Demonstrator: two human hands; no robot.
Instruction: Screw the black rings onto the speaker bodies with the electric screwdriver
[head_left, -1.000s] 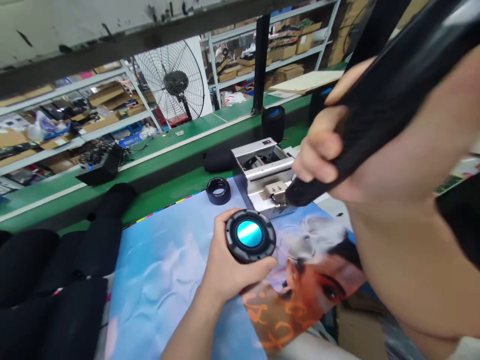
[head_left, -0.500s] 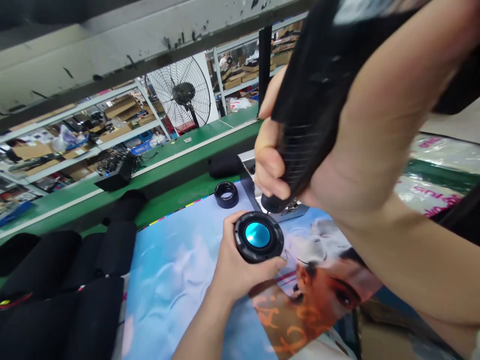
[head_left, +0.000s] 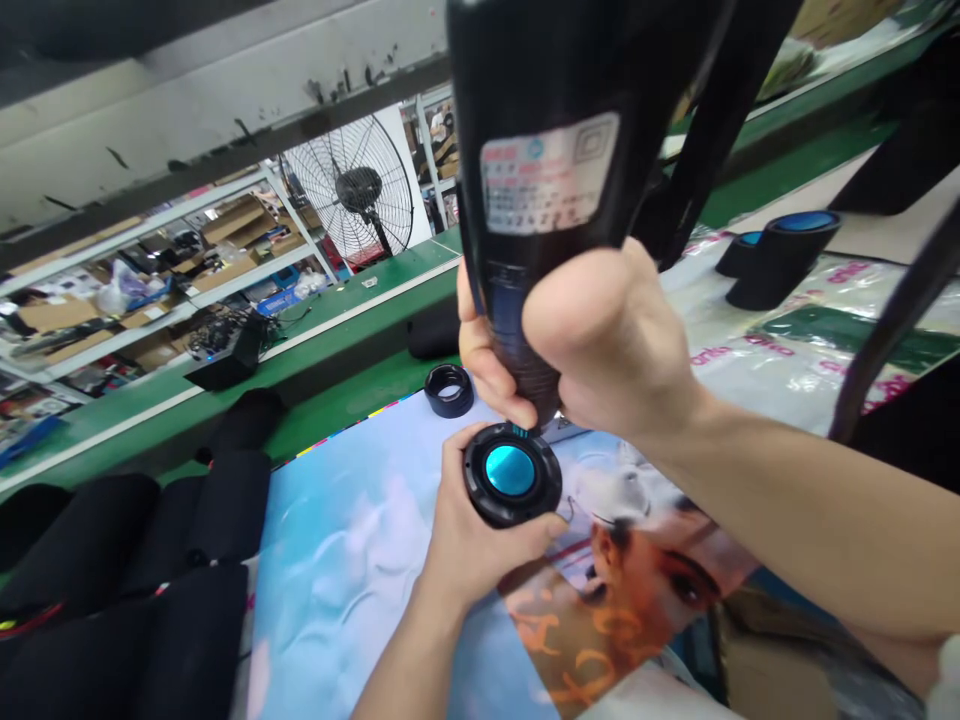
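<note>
My left hand point(head_left: 480, 550) is closed round a cylindrical black speaker point(head_left: 511, 472), whose round end with a shiny blue centre faces up. My right hand point(head_left: 607, 330) grips a black electric screwdriver point(head_left: 555, 90) that bears a white label. It points down at the speaker's far rim; the tip looks close to or touching it, but exactly where it meets is hard to make out. Beyond the speaker a loose black ring point(head_left: 448, 392) sits on the printed poster sheet point(head_left: 352, 570). A metal box seen earlier is mostly hidden behind my right hand.
Several black cloth-covered cylinders point(head_left: 97, 540) lie at the left. Black cylinders with blue ends point(head_left: 787, 260) stand on plastic wrap at the right. A green bench point(head_left: 330, 310) runs across the back, with a fan point(head_left: 358, 190) and loaded shelves point(head_left: 225, 250) beyond. A grey beam point(head_left: 210, 110) crosses overhead.
My right hand has swung the screwdriver left and more upright, bringing its tip onto or near the speaker's far rim. My left hand and the speaker have barely moved.
</note>
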